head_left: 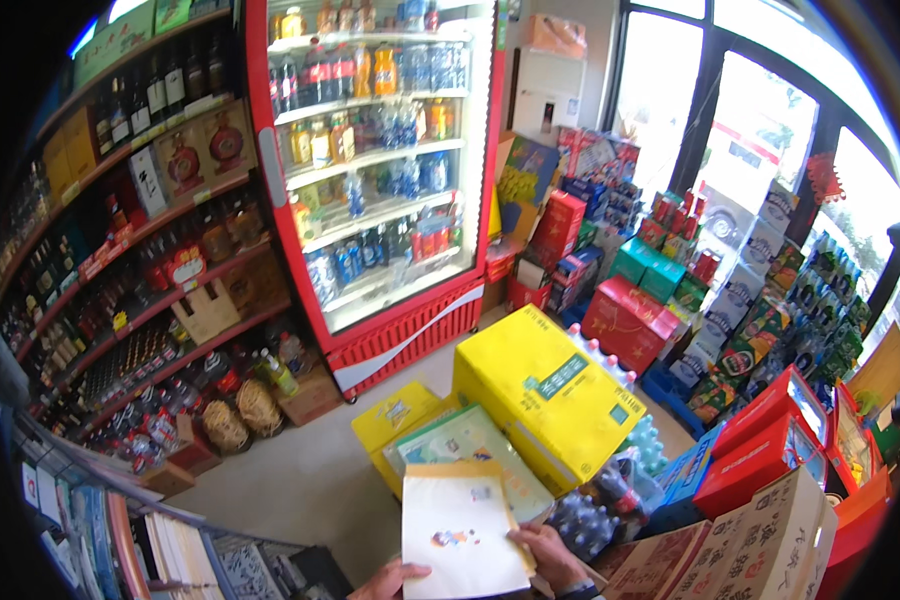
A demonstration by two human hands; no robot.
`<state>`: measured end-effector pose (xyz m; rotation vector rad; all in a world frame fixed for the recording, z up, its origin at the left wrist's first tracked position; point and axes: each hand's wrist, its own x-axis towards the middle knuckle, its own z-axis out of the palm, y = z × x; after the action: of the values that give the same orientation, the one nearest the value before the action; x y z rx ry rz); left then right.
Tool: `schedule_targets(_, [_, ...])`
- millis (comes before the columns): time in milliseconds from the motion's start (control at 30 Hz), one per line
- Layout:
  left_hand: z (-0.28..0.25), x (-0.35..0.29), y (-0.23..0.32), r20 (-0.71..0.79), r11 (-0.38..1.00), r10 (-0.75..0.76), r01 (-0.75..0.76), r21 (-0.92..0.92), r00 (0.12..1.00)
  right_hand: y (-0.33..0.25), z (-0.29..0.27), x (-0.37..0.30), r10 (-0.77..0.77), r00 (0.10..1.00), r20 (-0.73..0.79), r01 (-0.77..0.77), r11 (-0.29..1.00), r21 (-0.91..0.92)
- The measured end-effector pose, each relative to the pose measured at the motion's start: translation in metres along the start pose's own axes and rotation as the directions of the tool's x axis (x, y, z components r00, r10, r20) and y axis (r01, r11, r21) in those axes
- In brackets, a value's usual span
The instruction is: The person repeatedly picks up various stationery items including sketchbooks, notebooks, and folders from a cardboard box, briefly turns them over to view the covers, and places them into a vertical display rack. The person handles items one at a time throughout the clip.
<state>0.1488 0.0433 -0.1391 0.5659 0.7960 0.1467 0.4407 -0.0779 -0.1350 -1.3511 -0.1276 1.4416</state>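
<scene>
So the easiest room to move is off to my left: a patch of grey floor [260, 500] between the bottle shelves [160, 270] and the boxes in front of me. It runs on as a narrower strip toward the red-framed drinks fridge [370, 225]. Low on the left, a rack of books or papers [175, 550] borders that patch.

Right side's way tighter. A pack of dark-capped bottles [582, 522] sits just beyond my right hand [548, 553], with brown cartons [745, 540] crowding the lower right. Straight ahead, a big yellow carton [545, 390] sticks up beside a flat pale green box [475, 437], and a smaller yellow box [395, 415] pokes out on the left.

The white sheet [465, 535] is right between my hands, printed side up, little coloured picture in the middle, tan strip along the far edge. My left hand [395, 578] pinches its near left edge, thumb on top; my right has the right edge, thumb over the face. That far edge overlaps the green box from up here, can't tell if they touch.
</scene>
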Motion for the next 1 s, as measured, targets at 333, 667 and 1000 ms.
schedule_targets(333, [-0.006, 0.039, 0.019, -0.102, 0.945, 0.314, -0.321, -0.057, 0.944, -0.02, 0.013, -0.027, -0.11, 0.962, 0.248, 0.17, 0.957, -0.234])
schedule_targets(667, [0.063, 0.019, 0.111, 0.19, 0.534, 0.666, -0.639, 0.553, 0.721, -0.058, 0.013, -0.018, -0.456, 0.867, 0.201, 0.494, 0.841, -0.22])
schedule_targets(1000, [0.066, 0.057, 0.111, 0.485, 0.322, 0.691, -0.829, 0.458, 0.536, -0.07, 0.0, 0.006, -0.598, 0.76, 0.253, 0.649, 0.683, -0.336])
